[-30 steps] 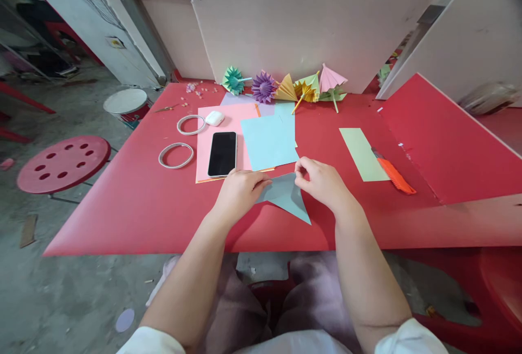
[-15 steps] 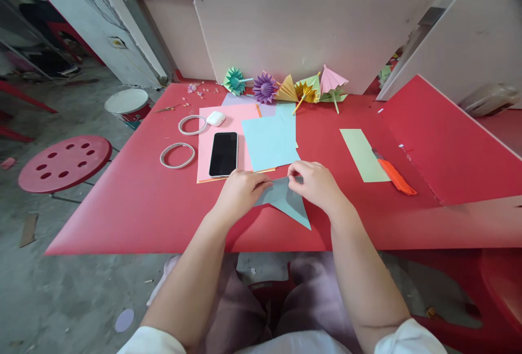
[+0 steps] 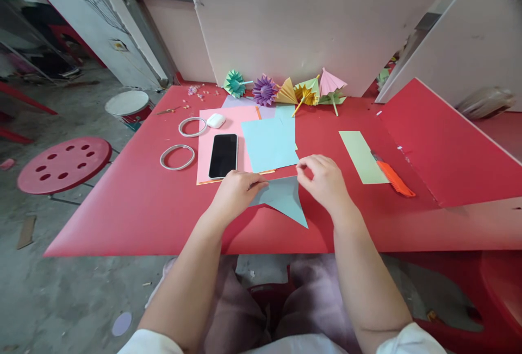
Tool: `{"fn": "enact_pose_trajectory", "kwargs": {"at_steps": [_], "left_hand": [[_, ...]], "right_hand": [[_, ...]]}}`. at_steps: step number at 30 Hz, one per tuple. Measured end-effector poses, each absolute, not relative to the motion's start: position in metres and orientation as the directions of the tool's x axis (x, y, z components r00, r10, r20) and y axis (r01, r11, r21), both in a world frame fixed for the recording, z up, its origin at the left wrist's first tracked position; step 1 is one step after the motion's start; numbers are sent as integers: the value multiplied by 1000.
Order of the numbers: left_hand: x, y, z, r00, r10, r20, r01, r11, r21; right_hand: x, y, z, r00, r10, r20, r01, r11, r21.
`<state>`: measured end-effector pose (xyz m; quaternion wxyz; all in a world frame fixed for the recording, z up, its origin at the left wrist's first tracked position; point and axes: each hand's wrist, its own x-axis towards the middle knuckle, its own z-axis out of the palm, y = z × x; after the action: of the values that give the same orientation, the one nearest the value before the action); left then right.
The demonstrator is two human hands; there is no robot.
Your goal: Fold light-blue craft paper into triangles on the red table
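Observation:
A folded light-blue paper triangle (image 3: 284, 200) lies on the red table (image 3: 138, 202) near its front edge. My left hand (image 3: 236, 191) presses down on the paper's left corner with its fingers curled over it. My right hand (image 3: 324, 180) rests at the paper's top right corner, fingertips pinched together at the folded edge. Just behind my hands lie a light-blue sheet (image 3: 269, 143) and a pink sheet (image 3: 222, 125) with a black phone (image 3: 223, 156) on it.
Several paper umbrellas (image 3: 285, 88) line the back wall. Two tape rings (image 3: 176, 156), a white earbud case (image 3: 215, 120), a green paper strip (image 3: 362, 156) and an orange cutter (image 3: 392, 178) lie on the table. A red stool (image 3: 63, 163) stands at the left.
My right hand slid left along the paper's top edge, then came back to the right corner. The left hand stayed on the paper.

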<state>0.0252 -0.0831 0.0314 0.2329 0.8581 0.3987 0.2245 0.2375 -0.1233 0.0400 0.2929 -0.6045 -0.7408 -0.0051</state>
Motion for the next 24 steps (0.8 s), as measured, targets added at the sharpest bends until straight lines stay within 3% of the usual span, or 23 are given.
{"fn": "enact_pose_trajectory", "kwargs": {"at_steps": [3,7,24], "left_hand": [[29,-83,27,594,772,226,584,-607,539],[31,-84,24,610,758,230,582,-626,519],[25,-85,34,601,780,172,552,-561,616]], "right_hand": [[216,-122,36,-261,827,498,872,423,-245],[205,-120,29,-312,826,469,865,451,-220],[248,-123,35,-151,953,264,862,257,-436]]}}
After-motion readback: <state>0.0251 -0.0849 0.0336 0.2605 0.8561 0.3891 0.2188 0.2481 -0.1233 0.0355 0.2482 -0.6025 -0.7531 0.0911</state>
